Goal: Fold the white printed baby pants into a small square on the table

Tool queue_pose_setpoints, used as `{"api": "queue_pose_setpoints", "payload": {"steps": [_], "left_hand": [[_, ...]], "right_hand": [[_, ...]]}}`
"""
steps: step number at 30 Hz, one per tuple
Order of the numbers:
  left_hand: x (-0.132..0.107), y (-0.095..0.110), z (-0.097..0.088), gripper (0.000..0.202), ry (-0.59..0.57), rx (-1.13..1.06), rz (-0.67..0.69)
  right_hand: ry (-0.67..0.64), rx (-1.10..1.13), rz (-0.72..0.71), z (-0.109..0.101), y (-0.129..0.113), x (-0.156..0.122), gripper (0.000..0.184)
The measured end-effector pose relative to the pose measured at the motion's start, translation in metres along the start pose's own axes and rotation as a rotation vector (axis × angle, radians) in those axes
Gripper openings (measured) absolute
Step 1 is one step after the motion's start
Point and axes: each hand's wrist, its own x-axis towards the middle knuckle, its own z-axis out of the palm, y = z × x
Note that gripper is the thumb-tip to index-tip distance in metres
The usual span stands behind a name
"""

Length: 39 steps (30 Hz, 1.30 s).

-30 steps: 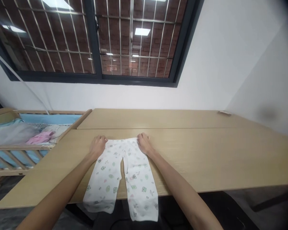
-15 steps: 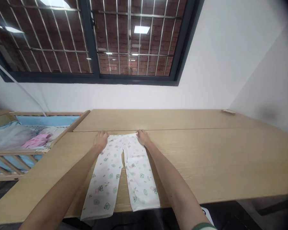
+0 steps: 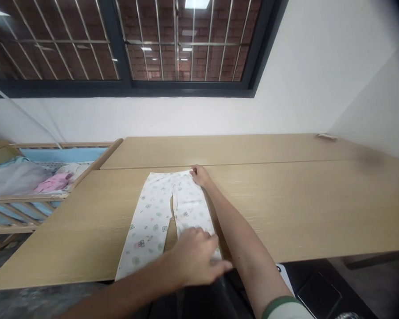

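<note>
White baby trousers (image 3: 153,212) with small green and pink prints lie flat on the light wooden table (image 3: 302,208), waistband away from me, legs toward the near edge. My right hand (image 3: 199,175) pinches the right corner of the waistband. My left hand (image 3: 196,259) reaches across over the bottom of the right trouser leg at the table's near edge and hides its hem. It looks slightly blurred, and whether its fingers grip the cloth is hidden.
A wooden cot (image 3: 26,195) with blue bedding and a pink garment (image 3: 51,182) stands against the table's left end. A small flat object (image 3: 325,137) lies at the far right corner. Beyond the table is a white wall with a barred window (image 3: 119,44).
The trousers were drawn away from me, fully onto the table. My left hand left the waistband's left corner and came back to the right leg's hem. My right hand stayed on the waistband.
</note>
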Motion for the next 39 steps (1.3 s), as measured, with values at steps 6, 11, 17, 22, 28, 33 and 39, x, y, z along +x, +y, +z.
{"api": "queue_pose_setpoints", "payload": {"steps": [6, 11, 17, 22, 28, 33, 39], "left_hand": [[-0.005, 0.021, 0.037, 0.032, -0.057, 0.085, 0.074], [-0.007, 0.013, 0.032, 0.024, -0.059, 0.044, 0.054], [-0.015, 0.013, 0.026, 0.01, -0.006, -0.121, -0.083], [-0.051, -0.001, 0.011, 0.013, 0.224, -0.428, -0.267], [-0.121, -0.036, -0.008, 0.036, 0.46, -0.723, -0.441], [-0.166, -0.063, 0.008, 0.049, 0.572, -0.704, -0.527], [-0.191, -0.078, 0.038, 0.048, 0.67, -0.601, -0.673]], "right_hand": [[0.025, 0.031, 0.006, -0.003, 0.0, -0.003, 0.013], [0.05, 0.119, 0.035, -0.005, -0.002, -0.007, 0.012], [0.095, 0.286, 0.091, -0.01, -0.011, -0.015, 0.012], [0.149, 0.432, 0.153, -0.016, -0.026, -0.011, 0.02], [0.238, 0.536, 0.221, -0.001, -0.077, 0.017, 0.032], [0.229, 0.482, 0.241, 0.036, -0.136, 0.028, 0.028], [0.128, 0.322, 0.187, 0.079, -0.18, 0.02, 0.025]]}}
